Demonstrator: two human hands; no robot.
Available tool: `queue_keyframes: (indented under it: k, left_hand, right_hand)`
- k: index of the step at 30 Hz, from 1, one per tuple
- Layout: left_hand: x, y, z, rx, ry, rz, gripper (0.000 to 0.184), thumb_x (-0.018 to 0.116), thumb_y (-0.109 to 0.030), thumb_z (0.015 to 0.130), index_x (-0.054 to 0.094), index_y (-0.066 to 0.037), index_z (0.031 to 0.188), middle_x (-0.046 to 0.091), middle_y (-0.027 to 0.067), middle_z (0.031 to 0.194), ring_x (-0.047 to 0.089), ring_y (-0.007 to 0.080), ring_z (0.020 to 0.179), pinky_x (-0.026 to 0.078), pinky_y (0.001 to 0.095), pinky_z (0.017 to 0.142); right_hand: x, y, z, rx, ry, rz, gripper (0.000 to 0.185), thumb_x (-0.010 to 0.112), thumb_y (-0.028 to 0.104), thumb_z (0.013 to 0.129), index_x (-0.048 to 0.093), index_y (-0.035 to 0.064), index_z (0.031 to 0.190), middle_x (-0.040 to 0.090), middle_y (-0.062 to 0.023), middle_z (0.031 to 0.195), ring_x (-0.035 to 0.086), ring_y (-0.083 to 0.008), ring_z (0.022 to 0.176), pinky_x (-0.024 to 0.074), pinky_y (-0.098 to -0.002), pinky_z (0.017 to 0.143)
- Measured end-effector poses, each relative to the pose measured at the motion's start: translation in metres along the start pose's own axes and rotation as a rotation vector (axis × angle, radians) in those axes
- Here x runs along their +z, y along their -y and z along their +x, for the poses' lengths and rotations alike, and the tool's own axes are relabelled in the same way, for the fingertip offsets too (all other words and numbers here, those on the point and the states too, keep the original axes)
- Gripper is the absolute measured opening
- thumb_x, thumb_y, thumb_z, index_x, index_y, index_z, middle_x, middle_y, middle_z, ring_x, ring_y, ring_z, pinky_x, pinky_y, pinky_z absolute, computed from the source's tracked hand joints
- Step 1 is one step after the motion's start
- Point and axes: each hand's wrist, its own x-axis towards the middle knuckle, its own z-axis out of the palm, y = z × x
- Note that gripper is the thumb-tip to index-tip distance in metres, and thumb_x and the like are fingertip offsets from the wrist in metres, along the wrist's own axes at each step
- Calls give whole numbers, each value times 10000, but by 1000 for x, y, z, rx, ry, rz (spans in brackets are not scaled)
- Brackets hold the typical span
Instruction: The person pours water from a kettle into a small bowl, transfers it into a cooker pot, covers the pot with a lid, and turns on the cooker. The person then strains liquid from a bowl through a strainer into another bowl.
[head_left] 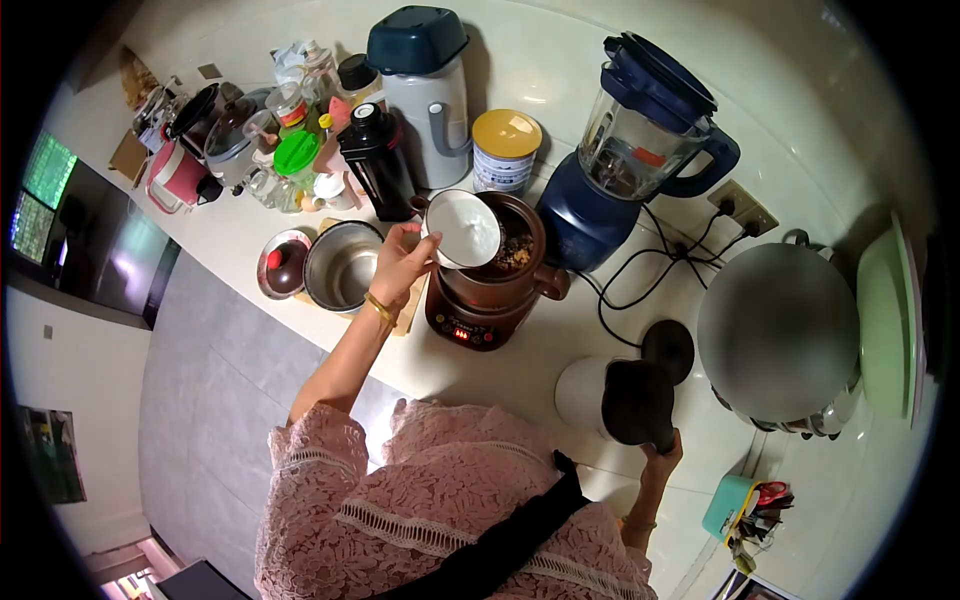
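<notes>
My left hand (404,260) grips the rim of a small white bowl (464,228), thumb and fingers closed on its left side. The bowl is tilted over the mouth of a brown electric clay pot (486,292), covering part of the opening. Dark and yellowish bits (515,252) show inside the pot, and red lights glow on its control panel (466,335). Lower right, my right hand (662,456) is closed on the black handle of a white electric kettle (582,392). The kettle stands apart from its round black base (668,351). My right fingers are partly hidden.
Left of the pot are a metal pot (343,262) and a brown lid (287,268) in a dish. Behind stand a black flask (377,165), a grey jug (430,110), a yellow-lidded tin (505,150) and a blue blender (630,150). Black cords (640,260) cross the counter.
</notes>
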Motion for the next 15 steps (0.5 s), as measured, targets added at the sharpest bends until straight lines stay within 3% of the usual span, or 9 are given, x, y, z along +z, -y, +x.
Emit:
queue_keyframes:
  k: [2, 7, 9, 10, 11, 14, 15]
  left_hand:
    - [2, -3, 4, 28, -3, 67, 388, 649, -184, 739, 380, -26, 970, 538, 30, 668, 508, 87, 583, 421, 206, 503]
    - [5, -4, 17, 99, 2, 241, 420, 672, -210, 715, 394, -18, 964, 539, 49, 680, 503, 83, 573, 409, 203, 496]
    - [9, -2, 23, 322, -21, 568, 478, 701, -245, 676, 406, -7, 967, 540, 58, 689, 492, 84, 557, 413, 213, 499]
    - [12, -4, 24, 336, -23, 597, 546, 720, -282, 625, 414, -8, 985, 540, 95, 726, 519, 145, 593, 436, 261, 539]
    - [13, -3, 27, 335, -24, 597, 546, 720, -282, 625, 414, -8, 985, 540, 95, 726, 519, 145, 593, 436, 261, 539]
    - [23, -9, 23, 606, -52, 985, 595, 718, -319, 562, 433, -44, 1006, 517, 162, 821, 532, 299, 765, 448, 348, 651]
    - [27, -14, 19, 663, -26, 1065, 603, 730, -288, 551, 435, -55, 1023, 512, 155, 840, 529, 311, 770, 448, 355, 655]
  right_hand:
    - [-1, -2, -1, -12, 4, -22, 320, 611, -91, 484, 488, 44, 747, 426, 29, 689, 396, -94, 650, 367, -217, 581]
    - [-3, -8, 0, -51, 10, -64, 311, 610, -74, 503, 511, 31, 778, 445, 14, 695, 402, -109, 652, 380, -225, 586]
    - [0, -4, -2, -11, -6, -11, 309, 600, -86, 499, 507, 32, 769, 444, 21, 696, 398, -105, 653, 374, -220, 599]
    - [-1, -4, -2, -10, -5, -12, 309, 600, -86, 499, 507, 32, 769, 444, 21, 696, 398, -105, 653, 374, -220, 599]
    - [-1, -4, -2, 2, 2, -2, 310, 595, -94, 498, 503, 32, 766, 444, 22, 700, 397, -103, 656, 373, -220, 604]
    - [0, -2, -2, 15, 10, 17, 314, 589, -104, 497, 498, 30, 765, 444, 24, 707, 396, -100, 664, 372, -220, 614]
    - [0, -2, -2, 16, 12, 27, 316, 587, -108, 498, 497, 30, 767, 443, 24, 710, 395, -99, 668, 372, -220, 619]
